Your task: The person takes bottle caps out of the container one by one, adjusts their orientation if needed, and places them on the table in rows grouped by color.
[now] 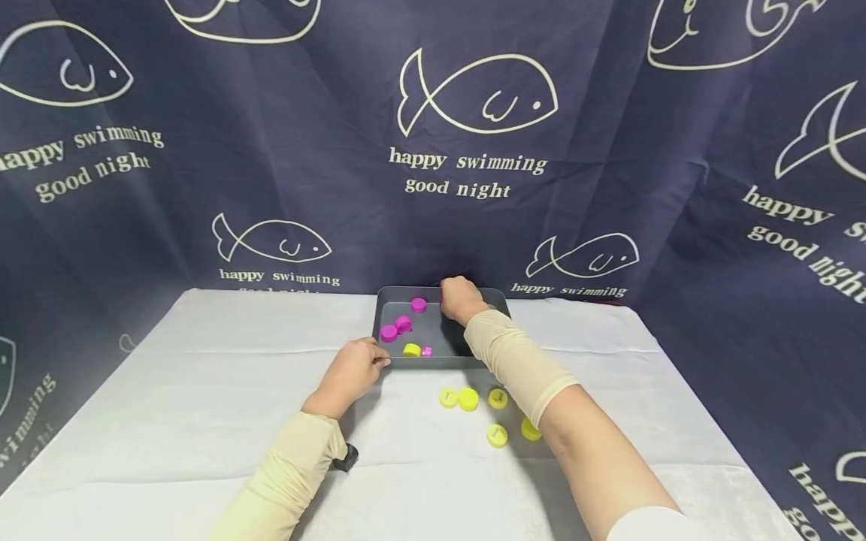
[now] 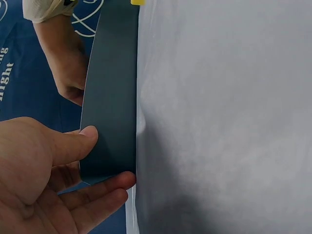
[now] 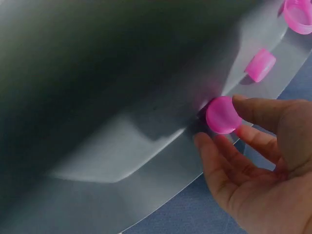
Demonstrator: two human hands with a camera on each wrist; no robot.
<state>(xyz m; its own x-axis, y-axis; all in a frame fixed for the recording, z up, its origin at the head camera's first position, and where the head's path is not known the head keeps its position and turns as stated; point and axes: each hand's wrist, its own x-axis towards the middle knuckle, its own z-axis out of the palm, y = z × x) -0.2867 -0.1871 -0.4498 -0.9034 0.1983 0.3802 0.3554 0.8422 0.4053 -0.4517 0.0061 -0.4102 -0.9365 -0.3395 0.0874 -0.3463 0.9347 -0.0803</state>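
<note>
Pink cap [image 3: 223, 115] in pinching right hand [image 1: 463, 299], mostly hidden in head view; tray [image 1: 440, 364] in gripping left hand [image 1: 353, 372]

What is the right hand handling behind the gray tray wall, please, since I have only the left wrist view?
Observer: The right hand has its thumb and fingers around a pink bottle cap.
Operator: Thank you; does anything yellow lie inside the gray tray?
Observer: Yes, one yellow bottle cap lies just inside its near wall.
Operator: And are there more outside it?
Observer: At least five loose yellow caps lie on the white cloth, nearer the person than the tray.
</note>
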